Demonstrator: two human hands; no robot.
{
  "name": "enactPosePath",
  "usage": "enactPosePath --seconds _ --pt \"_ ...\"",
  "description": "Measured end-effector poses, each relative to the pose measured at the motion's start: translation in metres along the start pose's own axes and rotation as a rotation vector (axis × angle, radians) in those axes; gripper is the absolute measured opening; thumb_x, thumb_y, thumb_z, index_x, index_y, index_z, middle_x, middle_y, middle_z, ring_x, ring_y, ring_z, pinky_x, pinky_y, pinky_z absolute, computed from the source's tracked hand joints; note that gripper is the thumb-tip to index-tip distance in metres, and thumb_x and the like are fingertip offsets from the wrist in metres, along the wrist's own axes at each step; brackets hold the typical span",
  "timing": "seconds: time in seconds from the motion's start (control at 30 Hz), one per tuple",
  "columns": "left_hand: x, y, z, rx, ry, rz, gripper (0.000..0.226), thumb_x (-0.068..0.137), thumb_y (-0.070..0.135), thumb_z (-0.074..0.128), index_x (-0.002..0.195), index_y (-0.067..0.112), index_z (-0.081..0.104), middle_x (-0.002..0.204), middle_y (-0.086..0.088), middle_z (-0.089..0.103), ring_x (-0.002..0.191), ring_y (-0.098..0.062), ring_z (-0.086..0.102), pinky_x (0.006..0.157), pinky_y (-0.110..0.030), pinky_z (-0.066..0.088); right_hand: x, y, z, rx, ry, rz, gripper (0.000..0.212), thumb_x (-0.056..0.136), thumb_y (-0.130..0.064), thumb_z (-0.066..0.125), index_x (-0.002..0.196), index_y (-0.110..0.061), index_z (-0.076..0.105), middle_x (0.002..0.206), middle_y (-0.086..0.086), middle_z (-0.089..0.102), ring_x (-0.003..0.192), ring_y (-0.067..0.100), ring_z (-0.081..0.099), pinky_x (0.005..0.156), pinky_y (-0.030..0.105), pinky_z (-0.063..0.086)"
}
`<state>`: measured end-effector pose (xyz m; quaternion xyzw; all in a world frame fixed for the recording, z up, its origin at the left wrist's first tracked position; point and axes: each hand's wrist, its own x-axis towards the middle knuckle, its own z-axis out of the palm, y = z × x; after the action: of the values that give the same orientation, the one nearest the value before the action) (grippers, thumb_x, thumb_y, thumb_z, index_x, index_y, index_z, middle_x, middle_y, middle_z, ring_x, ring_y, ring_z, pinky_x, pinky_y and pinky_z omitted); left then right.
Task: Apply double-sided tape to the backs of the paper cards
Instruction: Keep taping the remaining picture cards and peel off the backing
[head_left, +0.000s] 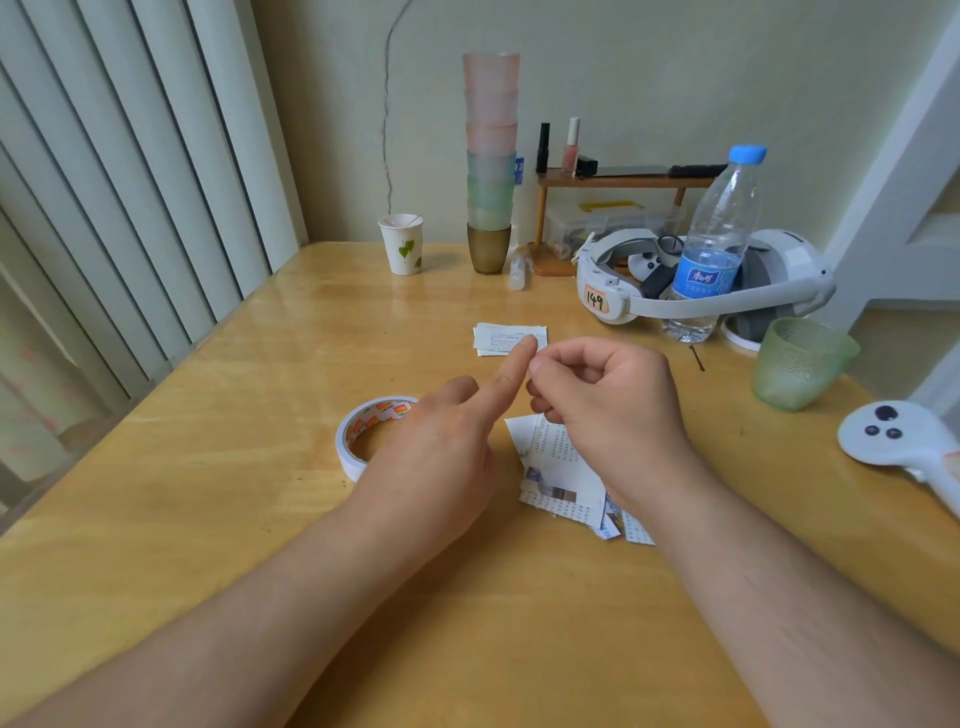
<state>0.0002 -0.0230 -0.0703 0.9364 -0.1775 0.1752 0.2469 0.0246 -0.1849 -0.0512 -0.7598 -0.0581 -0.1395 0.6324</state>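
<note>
**Hands meet above the cards, tape roll close by**

The left hand (441, 447) points its index finger straight out, other fingers hidden. The right hand (608, 400) curls its fingers (540, 402) against that fingertip, probably picking at a bit of tape; none is discernible. The tape roll (363, 436) lies beside the left hand. A paper-card heap (558, 467) sits partly under the right wrist; a neater stack (506, 338) lies toward the surface's (234, 467) far edge, perhaps finished.

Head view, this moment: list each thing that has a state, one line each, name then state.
left hand: index finger extended, holds nothing
right hand: fingers curled, contents unclear
tape roll: flat on table
water bottle: upright, capped
green cup: tilted
paper cup: upright
</note>
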Motion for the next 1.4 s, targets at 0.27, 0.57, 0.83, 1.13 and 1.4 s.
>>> enactPosePath --seconds 0.27,0.57,0.83,1.13,1.4 --pt "-0.002 0.004 0.004 -0.067 -0.02 0.012 0.097 0.09 0.003 0.056 0.165 0.044 0.011 0.086 0.003 0.047 0.076 -0.016 0.046 0.064 -0.027 0.039 0.002 0.005 0.005 0.044 -0.014 0.007 0.014 0.092 -0.012 0.067 0.08 -0.016 0.073 0.069 0.015 0.066 0.064 0.018 0.058 0.066 0.036 0.053" --pt "-0.005 0.007 0.003 -0.478 -0.092 -0.055 0.098 0.089 0.001 0.063 0.156 0.058 0.02 0.083 0.004 0.054 0.071 -0.007 0.051 0.07 -0.022 0.048 0.003 0.004 0.005 0.132 -0.045 -0.028 0.019 0.099 -0.009 0.063 0.082 -0.013 0.072 0.06 -0.001 0.059 0.062 0.013 0.053 0.062 0.027 0.049" --pt "-0.005 0.008 0.003 -0.857 -0.175 -0.108 0.092 0.082 0.006 0.061 0.152 0.06 0.035 0.08 0.005 0.044 0.069 -0.013 0.042 0.065 -0.027 0.044 0.002 0.002 0.006 0.245 -0.077 -0.027 0.018 0.097 -0.013 0.063 0.08 -0.016 0.07 0.06 0.0 0.054 0.062 0.015 0.049 0.062 0.027 0.046" --pt "-0.002 0.012 0.0 -1.263 -0.248 -0.173 0.092 0.074 -0.009 0.06 0.152 0.04 0.052 0.079 -0.003 0.036 0.069 -0.016 0.033 0.064 -0.027 0.041 0.001 -0.002 0.007 0.244 -0.063 -0.045 0.017 0.087 -0.027 0.061 0.071 -0.026 0.069 0.061 0.001 0.054 0.065 0.018 0.05 0.067 0.034 0.046" --pt "-0.002 0.014 -0.005 -1.412 -0.269 -0.194 0.087 0.073 -0.013 0.056 0.143 0.038 0.063 0.077 0.0 0.037 0.071 -0.02 0.03 0.067 -0.025 0.042 -0.003 -0.007 0.006 0.289 -0.071 -0.062 0.014 0.086 -0.022 0.062 0.074 -0.021 0.068 0.063 0.004 0.054 0.066 0.018 0.051 0.07 0.037 0.048"
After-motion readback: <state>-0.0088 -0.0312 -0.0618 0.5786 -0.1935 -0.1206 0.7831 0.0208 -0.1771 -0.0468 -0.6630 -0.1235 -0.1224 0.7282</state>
